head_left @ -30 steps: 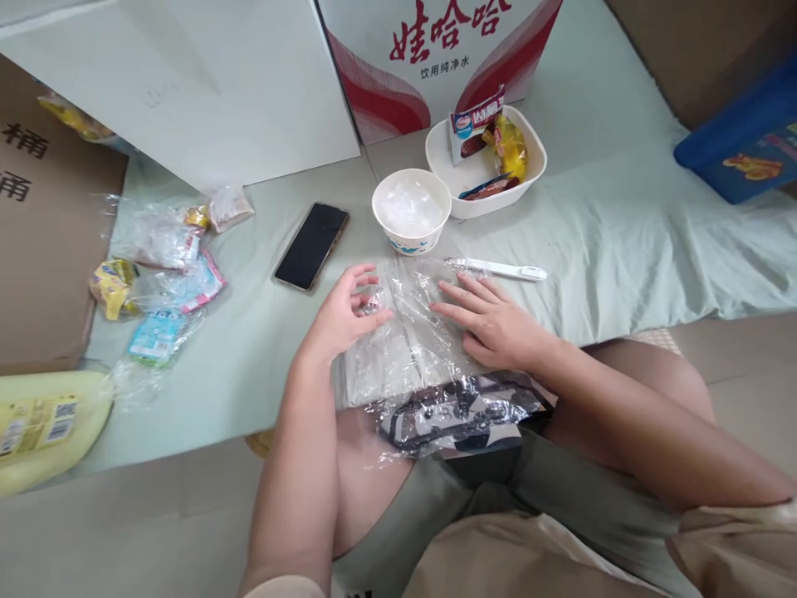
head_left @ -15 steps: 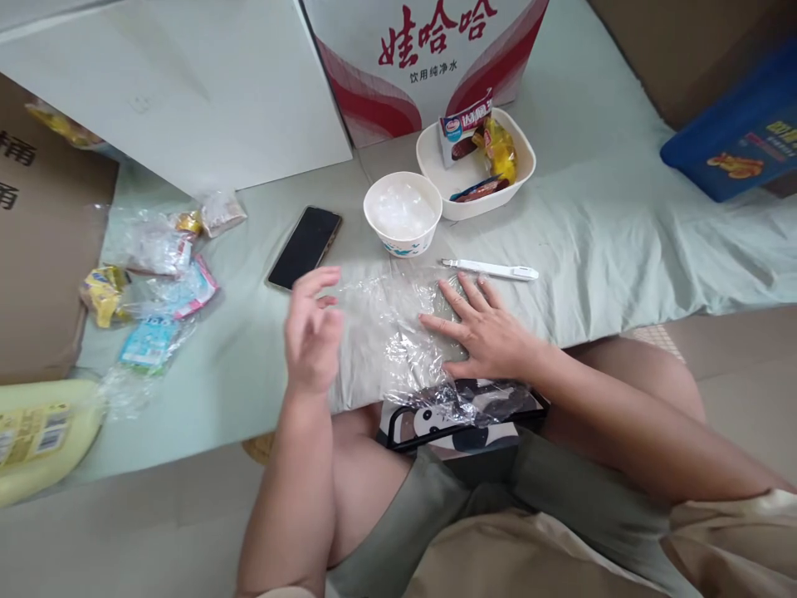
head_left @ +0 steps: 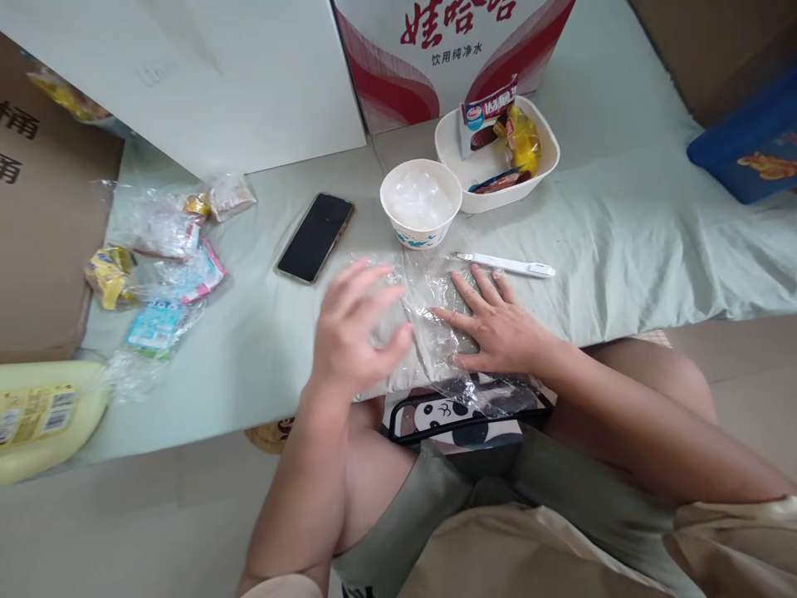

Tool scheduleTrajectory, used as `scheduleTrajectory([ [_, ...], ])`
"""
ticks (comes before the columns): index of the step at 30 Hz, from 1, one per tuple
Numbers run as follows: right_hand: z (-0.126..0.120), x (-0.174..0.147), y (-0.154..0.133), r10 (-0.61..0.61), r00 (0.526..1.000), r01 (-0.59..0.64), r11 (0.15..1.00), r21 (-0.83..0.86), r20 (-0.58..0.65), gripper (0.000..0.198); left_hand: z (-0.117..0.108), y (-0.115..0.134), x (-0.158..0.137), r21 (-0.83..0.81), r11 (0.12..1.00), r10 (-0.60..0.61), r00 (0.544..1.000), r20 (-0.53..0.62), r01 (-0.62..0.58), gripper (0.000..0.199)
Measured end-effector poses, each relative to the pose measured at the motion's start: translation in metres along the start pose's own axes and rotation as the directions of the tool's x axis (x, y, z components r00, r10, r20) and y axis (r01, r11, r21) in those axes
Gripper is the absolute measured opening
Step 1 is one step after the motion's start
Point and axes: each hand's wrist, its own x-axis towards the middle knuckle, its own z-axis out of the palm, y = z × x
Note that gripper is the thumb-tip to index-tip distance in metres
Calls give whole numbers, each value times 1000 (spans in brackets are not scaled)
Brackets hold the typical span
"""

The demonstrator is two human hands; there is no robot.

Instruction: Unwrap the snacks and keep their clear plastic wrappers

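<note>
A clear, crinkled plastic film (head_left: 423,307) lies on the pale green cloth, its near end hanging over the edge. My right hand (head_left: 495,324) presses flat on the film's right side with fingers spread. Raised over the film's left part is my left hand (head_left: 358,328), fingers curved and apart, nothing in it; slight blur softens it. A white utility knife (head_left: 507,265) rests just beyond my right fingertips. Past the film stands a white paper bowl (head_left: 421,203) holding crumpled clear plastic. Behind it, a white tray (head_left: 448,154) contains several wrapped snacks (head_left: 521,137).
A phone (head_left: 316,237) lies left of the bowl. Several snack wrappers (head_left: 165,232) are heaped farther left, near a yellow bottle (head_left: 53,415). A white and red carton (head_left: 398,83) and a white box (head_left: 249,83) stand behind. A panda-patterned case (head_left: 461,419) sits between my knees.
My left hand has moved right, from beside the phone to over the film's left part. The right hand stays flat on the film. The camera view has shifted slightly.
</note>
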Motion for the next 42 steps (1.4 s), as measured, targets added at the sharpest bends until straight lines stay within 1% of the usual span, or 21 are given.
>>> scheduleTrajectory([
  [1,0,0,0,-1,1000,1,1000,0,3,84,4,8,1,3,998,69,988,140,-70,22],
  [2,0,0,1,-3,1000,3,1000,1,5,84,9,14,2,-11,994,108,958,267,-109,20],
  [3,-1,0,1,-4,1000,4,1000,2,7,84,12,18,3,-5,994,100,927,361,-106,20],
  [4,-2,1,1,-3,1000,3,1000,2,10,83,15,19,2,28,997,54,905,423,-72,22],
  [5,-3,1,1,-3,1000,3,1000,1,15,83,16,18,1,80,997,-17,894,448,-21,24],
  [7,-5,2,1,-1,1000,2,1000,-1,29,81,14,11,-2,189,978,-165,883,440,88,24],
  [9,-7,2,2,-1,999,1,1000,-1,43,80,8,0,-4,233,959,-246,874,418,158,23],
  [12,-10,2,5,3,999,-4,1000,22,33,75,-1,-14,-6,224,956,-262,886,381,186,23],
  [15,-14,2,11,18,1000,-17,998,62,-14,63,-3,-23,-5,212,969,-202,909,365,130,23],
  [17,-16,2,15,23,999,-19,996,89,-35,56,-1,-25,-4,207,974,-175,885,431,92,30],
  [20,-19,1,22,7,999,1,990,140,-52,47,2,-26,-2,205,972,-210,811,546,113,49],
  [23,-22,0,28,12,997,4,980,197,-80,44,2,-29,-2,229,960,-268,776,571,162,64],
  [26,-23,0,33,8,996,12,978,209,-93,30,2,-35,-1,226,956,-284,801,527,189,62],
  [29,-27,1,33,10,990,25,970,243,-141,25,0,-41,0,157,968,-245,861,446,194,42],
  [32,-35,1,28,113,959,-24,946,324,-259,22,-2,-45,0,81,973,-230,910,346,216,19],
  [34,-41,-1,25,207,920,-55,909,413,-333,18,-4,-46,0,-7,963,-259,929,266,270,17],
  [36,-45,-4,25,281,889,-58,852,520,-361,17,-6,-45,-1,-181,919,-311,926,213,350,16],
  [37,-47,-5,25,308,886,-60,819,571,-348,18,-7,-44,-1,-296,872,-343,917,202,391,18],
  [38,-49,-6,26,329,888,-70,787,613,-322,19,-8,-43,-1,-414,802,-379,903,202,430,22],
  [40,-51,-6,30,339,912,-101,734,672,-233,23,-11,-40,2,-601,621,-453,856,249,503,33],
  [42,-53,-5,35,287,951,-123,693,710,-115,32,-15,-39,6,-668,458,-519,786,335,587,39],
])
